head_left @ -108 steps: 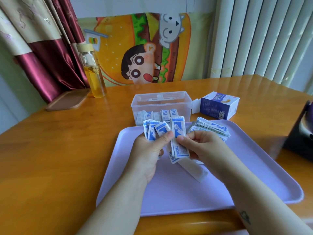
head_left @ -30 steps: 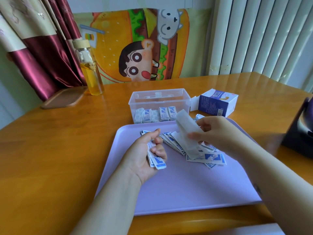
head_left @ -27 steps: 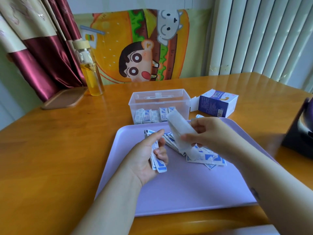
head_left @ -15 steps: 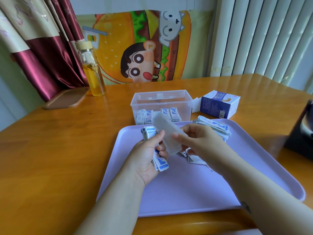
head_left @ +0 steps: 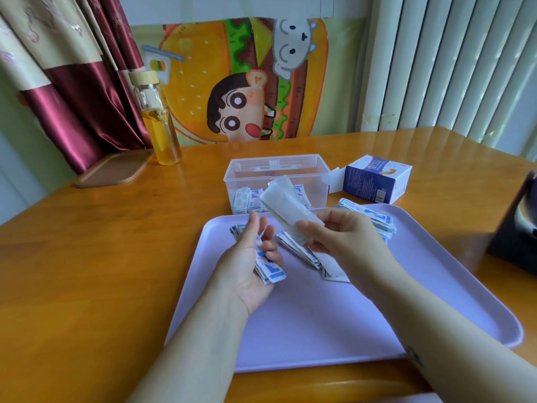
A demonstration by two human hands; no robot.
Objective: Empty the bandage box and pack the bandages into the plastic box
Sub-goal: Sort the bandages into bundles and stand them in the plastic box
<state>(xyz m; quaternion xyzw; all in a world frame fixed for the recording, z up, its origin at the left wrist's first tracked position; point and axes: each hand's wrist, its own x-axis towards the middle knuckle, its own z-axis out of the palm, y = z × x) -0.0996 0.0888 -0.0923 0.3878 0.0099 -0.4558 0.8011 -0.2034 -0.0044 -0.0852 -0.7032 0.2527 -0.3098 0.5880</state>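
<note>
**Hands part, wrapper lifted clear**

Half a second ago the two hands met over the tray, the left thumb against the wrapper. Now they are apart, and the right hand (head_left: 345,239) has carried the white wrapper (head_left: 283,206) up and toward twelve o'clock, so its top overlaps the front wall of the plastic box (head_left: 313,175).

The right thumb and fingers pinch the wrapper at its lower end, and it leans toward eleven o'clock. The left hand (head_left: 247,266) lies palm up at nine o'clock of the right. Its fingers curl round a small stack of bandages (head_left: 271,271) and its thumb sticks up free.

Both hands hover over the purple tray (head_left: 334,330). A fanned pile (head_left: 296,248) of loose bandages lies on the tray between the hands. A second pile (head_left: 374,221) lies at one o'clock of the right hand, near the tray's far rim.

The plastic box stands open on the table (head_left: 87,257) at twelve o'clock of the tray, just beyond its rim, with a row of bandages (head_left: 247,200) upright inside against the front wall. The bandage box (head_left: 374,184) lies on its side at three o'clock of the plastic box, its end flap open.

At ten o'clock, well apart, stand a glass bottle (head_left: 158,132) of yellow liquid and a wooden lid (head_left: 113,170). A dark object (head_left: 517,228) sits at the right edge.
</note>
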